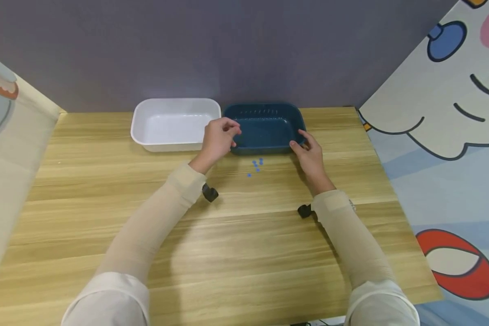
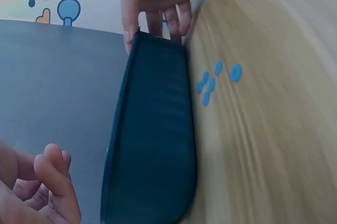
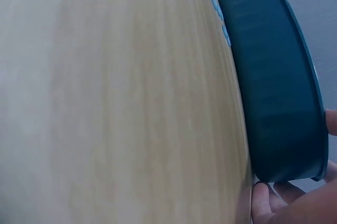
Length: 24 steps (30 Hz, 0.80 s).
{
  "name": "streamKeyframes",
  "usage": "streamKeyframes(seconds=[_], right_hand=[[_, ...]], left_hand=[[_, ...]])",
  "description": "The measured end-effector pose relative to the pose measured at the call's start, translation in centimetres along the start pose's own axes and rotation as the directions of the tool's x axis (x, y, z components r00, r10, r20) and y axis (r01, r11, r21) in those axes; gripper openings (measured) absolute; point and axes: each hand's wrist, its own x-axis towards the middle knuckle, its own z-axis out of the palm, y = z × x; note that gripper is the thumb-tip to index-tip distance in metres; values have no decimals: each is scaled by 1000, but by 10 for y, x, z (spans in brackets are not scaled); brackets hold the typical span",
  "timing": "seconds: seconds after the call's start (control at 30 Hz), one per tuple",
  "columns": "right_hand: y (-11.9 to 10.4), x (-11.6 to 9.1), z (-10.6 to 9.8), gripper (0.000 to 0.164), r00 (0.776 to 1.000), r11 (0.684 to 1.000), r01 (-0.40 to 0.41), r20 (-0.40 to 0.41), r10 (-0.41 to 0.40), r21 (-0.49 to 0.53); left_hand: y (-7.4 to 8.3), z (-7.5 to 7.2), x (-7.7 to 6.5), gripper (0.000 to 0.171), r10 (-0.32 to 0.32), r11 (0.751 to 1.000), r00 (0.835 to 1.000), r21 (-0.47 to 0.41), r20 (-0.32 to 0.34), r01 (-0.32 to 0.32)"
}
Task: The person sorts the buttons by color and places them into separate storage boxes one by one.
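While my right hand [image 1: 311, 158] grips the dark teal tray [image 1: 265, 129] at its right end, probably to steady it on the table [image 1: 244, 253], my left hand [image 1: 220, 138] hovers by its left end, fingers curled in; nothing visible in them, can't rule out something tiny hidden. Blue pieces [image 1: 256, 165] lie loose just in front of the tray, seemingly handy for either hand. White tray [image 1: 173, 129] sits just left, held by neither, leaving the teal one between my hands.
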Motion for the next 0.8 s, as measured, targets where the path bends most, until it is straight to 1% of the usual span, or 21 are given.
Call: streamKeyframes(seconds=[0.1,0.2,0.27,0.33,0.43,0.5,0.63,0.8], right_hand=[[-1,0,0,61,1000,1000,-1,-4,1,1],[-2,-1,0,61,1000,1000,2,-5,-2,-2],[-3,-2,0,61,1000,1000,2,-5,-2,-5],[-4,-1,1,61,1000,1000,2,-4,-3,-4],[-5,-1,3,62,1000,1000,1,3,-1,-9],[-5,-1,3,62,1000,1000,-5,10,5,-6],[-4,-1,3,64,1000,1000,-17,20,17,4],[-1,1,0,63,1000,1000,-10,-2,10,13]], left_hand=[[-4,-1,-3,16,22,999,1000,44,-14,-21],[-9,-3,-10,15,58,991,997,125,-43,-53],[-13,-5,-16,15,91,981,994,178,-55,-80],[-16,-8,-23,16,123,968,991,228,-52,-109],[-22,-13,-32,16,162,954,986,263,-39,-147],[-26,-17,-39,16,172,947,984,282,-38,-155],[-33,-24,-52,15,177,940,982,307,-65,-149],[-42,-29,-61,16,153,946,986,297,-64,-127]])
